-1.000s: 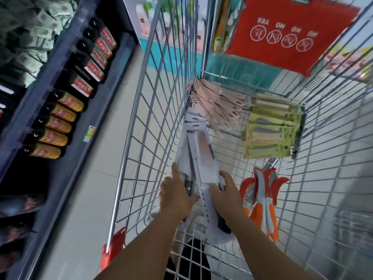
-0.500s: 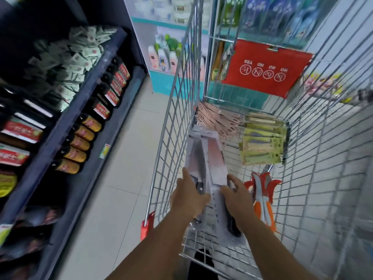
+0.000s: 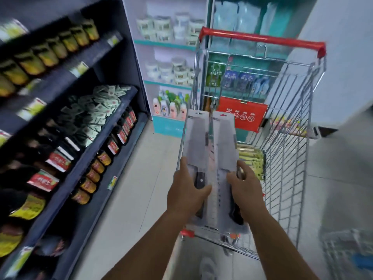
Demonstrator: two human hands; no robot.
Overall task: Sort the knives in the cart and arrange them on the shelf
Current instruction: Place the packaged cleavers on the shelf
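Two packaged cleavers (image 3: 212, 146), broad steel blades with black handles on white backing cards, are held side by side above the near end of the wire cart (image 3: 286, 158). My left hand (image 3: 186, 194) grips the left pack at its handle. My right hand (image 3: 245, 190) grips the right pack at its handle. Yellow-green packs of knives (image 3: 251, 158) still lie in the cart's basket, partly hidden behind the cleavers and my right hand.
A dark shelf unit (image 3: 60, 150) with bottles and sachets runs along the left. A white and teal shelf (image 3: 171, 77) of jars and bottles stands beyond the cart. The cart has a red handle (image 3: 262, 38) and a red sign (image 3: 242, 116). Tiled floor lies between shelf and cart.
Both hands have lifted the cleaver packs up out of the cart's basket. The view has risen and pulled back, so the orange and pink items in the cart are no longer seen.
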